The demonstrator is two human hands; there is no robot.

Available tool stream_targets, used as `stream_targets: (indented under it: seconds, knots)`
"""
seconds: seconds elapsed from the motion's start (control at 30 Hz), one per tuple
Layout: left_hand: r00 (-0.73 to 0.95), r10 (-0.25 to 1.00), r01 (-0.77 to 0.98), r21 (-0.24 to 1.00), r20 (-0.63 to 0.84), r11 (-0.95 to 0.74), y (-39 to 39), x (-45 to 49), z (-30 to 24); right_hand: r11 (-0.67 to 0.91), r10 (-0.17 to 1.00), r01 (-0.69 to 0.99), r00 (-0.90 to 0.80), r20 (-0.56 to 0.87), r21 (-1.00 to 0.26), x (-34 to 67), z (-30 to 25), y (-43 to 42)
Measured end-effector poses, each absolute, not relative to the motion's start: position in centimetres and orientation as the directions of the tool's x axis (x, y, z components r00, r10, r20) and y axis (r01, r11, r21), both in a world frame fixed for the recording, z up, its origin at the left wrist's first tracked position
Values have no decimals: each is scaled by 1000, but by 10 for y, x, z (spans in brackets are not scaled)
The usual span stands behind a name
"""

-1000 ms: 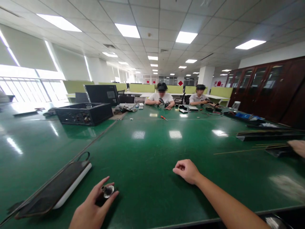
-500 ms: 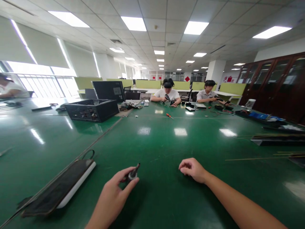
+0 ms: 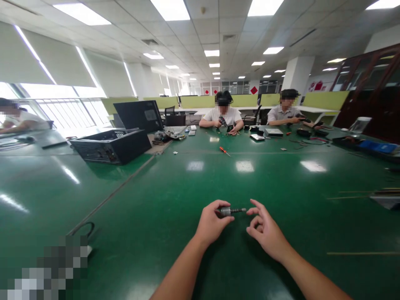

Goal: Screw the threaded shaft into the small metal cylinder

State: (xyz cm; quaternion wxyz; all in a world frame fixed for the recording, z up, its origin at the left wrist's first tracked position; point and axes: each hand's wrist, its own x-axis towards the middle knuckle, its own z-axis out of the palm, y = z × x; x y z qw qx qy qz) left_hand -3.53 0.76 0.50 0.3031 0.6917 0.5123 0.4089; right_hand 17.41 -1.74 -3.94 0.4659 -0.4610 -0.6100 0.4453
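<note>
My left hand (image 3: 212, 223) is closed around a small grey metal cylinder with a thin shaft (image 3: 229, 211), held level above the green table (image 3: 175, 200) with the shaft pointing right. My right hand (image 3: 265, 231) is just to its right, fingers loosely apart, its fingertips at the shaft's tip. Whether they touch it I cannot make out. Both forearms reach in from the bottom edge.
An open black computer case (image 3: 111, 146) and a black panel (image 3: 139, 116) stand at the back left. An orange screwdriver (image 3: 223, 151) lies mid-table. Two people sit at the far side with tools and parts; another sits at the far left. Thin rods and a black tray (image 3: 386, 201) lie at right.
My left hand lifted the metal piece from the table's left and carried it right to the centre, turning the shaft sideways. My right hand opened and came up to its tip. The view shifted.
</note>
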Motion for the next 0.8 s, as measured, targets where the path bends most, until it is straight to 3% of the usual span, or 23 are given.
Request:
stream_targets:
  seconds: [0.23, 0.47, 0.8]
  knots:
    - [224, 949, 456, 836, 223, -305, -4, -38, -1, 136, 987, 260, -116, 109, -956, 171, -38, -31]
    - [379, 899, 436, 816, 217, -381, -13, -35, 0, 207, 970, 410, -205, 131, -888, 173, -20, -35]
    - [402, 882, 432, 798, 246, -420, -10, -35, 1, 206, 966, 400, -230, 119, -893, 170, -22, -29]
